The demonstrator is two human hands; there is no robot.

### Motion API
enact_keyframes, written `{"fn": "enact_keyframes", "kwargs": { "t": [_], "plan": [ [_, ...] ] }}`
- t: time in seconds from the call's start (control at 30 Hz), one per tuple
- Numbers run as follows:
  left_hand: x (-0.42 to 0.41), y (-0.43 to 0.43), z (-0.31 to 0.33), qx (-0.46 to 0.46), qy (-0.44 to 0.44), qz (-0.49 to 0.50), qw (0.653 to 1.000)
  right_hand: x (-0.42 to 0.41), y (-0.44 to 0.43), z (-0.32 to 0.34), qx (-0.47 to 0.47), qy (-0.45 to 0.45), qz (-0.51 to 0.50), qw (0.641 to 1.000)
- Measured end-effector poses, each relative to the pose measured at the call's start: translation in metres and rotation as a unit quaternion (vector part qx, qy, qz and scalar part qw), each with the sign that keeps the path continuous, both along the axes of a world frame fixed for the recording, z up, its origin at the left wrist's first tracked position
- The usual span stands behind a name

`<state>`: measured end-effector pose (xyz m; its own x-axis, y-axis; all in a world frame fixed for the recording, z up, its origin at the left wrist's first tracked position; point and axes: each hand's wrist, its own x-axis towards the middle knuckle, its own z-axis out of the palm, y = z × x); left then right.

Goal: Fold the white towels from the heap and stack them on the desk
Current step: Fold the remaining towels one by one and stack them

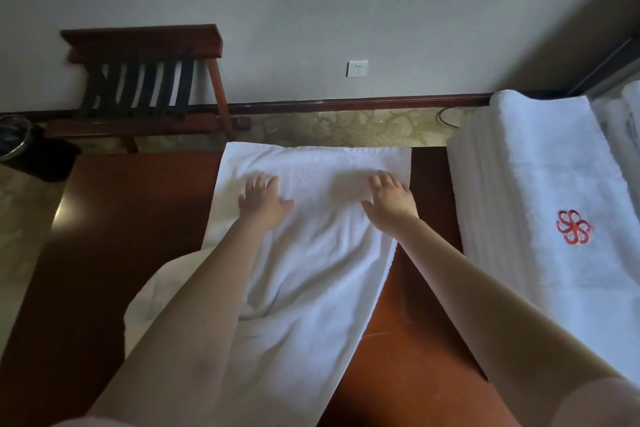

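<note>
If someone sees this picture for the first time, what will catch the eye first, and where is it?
First, the white towel spread along the middle of the reddish desk, with the left hand and the right hand pressing flat on its far part. Next, the stack of folded towels at the right, whose top one bears a red flower emblem.

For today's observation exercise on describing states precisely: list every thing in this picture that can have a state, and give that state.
White terry towel: spread out lengthwise, not yet stacked.
Left hand: open, pressing flat on the towel.
Right hand: open, pressing flat on the towel.
Pile of white towels with red emblem: folded, stacked at right.
White wall socket: nothing plugged in.
</note>
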<state>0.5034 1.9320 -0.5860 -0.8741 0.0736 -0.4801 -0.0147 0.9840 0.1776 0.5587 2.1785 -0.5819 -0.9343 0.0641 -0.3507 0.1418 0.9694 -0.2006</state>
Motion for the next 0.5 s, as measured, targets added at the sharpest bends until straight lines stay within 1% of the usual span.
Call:
{"fn": "enact_keyframes", "kwargs": {
  "t": [0.13, 0.3, 0.37, 0.5],
  "plan": [
    [0.029, -0.016, 0.021, 0.021, 0.039, -0.004, 0.999, 0.028, -0.027, 0.015, -0.032, 0.047, 0.042, 0.997],
    [0.071, -0.045, 0.042, 0.097, 0.058, 0.023, 0.993, 0.063, -0.068, 0.032, -0.146, 0.039, 0.044, 0.988],
    [0.09, -0.061, 0.047, 0.104, 0.048, 0.03, 0.993, 0.078, -0.084, 0.035, -0.166, 0.019, 0.034, 0.985],
    [0.127, -0.098, 0.048, 0.08, -0.015, 0.021, 0.996, 0.119, -0.113, 0.033, -0.194, -0.033, -0.003, 0.981]
  ]
}}
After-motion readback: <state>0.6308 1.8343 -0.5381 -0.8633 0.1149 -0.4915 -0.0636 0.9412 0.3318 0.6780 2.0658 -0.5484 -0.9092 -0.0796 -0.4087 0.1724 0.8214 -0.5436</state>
